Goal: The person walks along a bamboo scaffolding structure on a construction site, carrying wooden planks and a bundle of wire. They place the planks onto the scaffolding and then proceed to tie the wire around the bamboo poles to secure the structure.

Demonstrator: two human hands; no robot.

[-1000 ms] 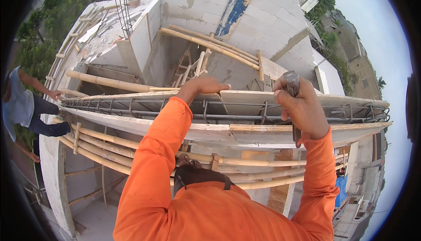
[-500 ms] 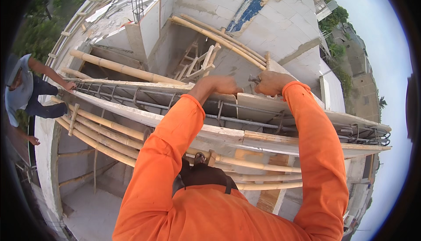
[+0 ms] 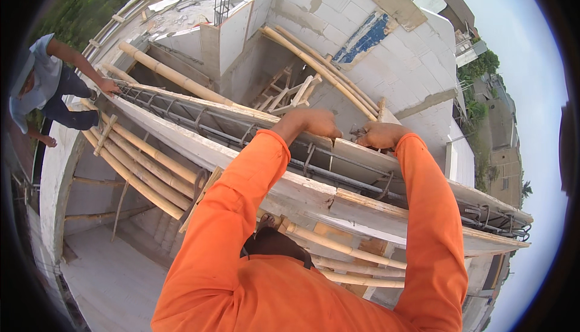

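Both my arms, in orange sleeves, reach over a long wooden formwork trough. My left hand [image 3: 315, 123] is closed at the top edge of the far board [image 3: 362, 154], near a joint between two boards; what its fingers hold, if anything, is hidden. Just to its right, my right hand [image 3: 383, 134] is wrapped round a small dark metal tool [image 3: 357, 131], its kind unclear, at the same edge. Below the hands, a cage of steel reinforcing bars [image 3: 314, 167] runs inside the trough, between the far board and the near board [image 3: 374, 205].
Bamboo poles [image 3: 145, 175] lie under the near side, above a drop to a lower floor. A co-worker [image 3: 54, 84] at the left touches the trough's end. Beyond are a wooden ladder-like frame [image 3: 296, 93], leaning bamboo poles [image 3: 326, 72] and a pale block wall [image 3: 411, 60].
The view has tilted and shifted, so the trough slopes more. My left hand has moved closer to the right hand along the board edge. The co-worker's hand stays at the trough's left end.
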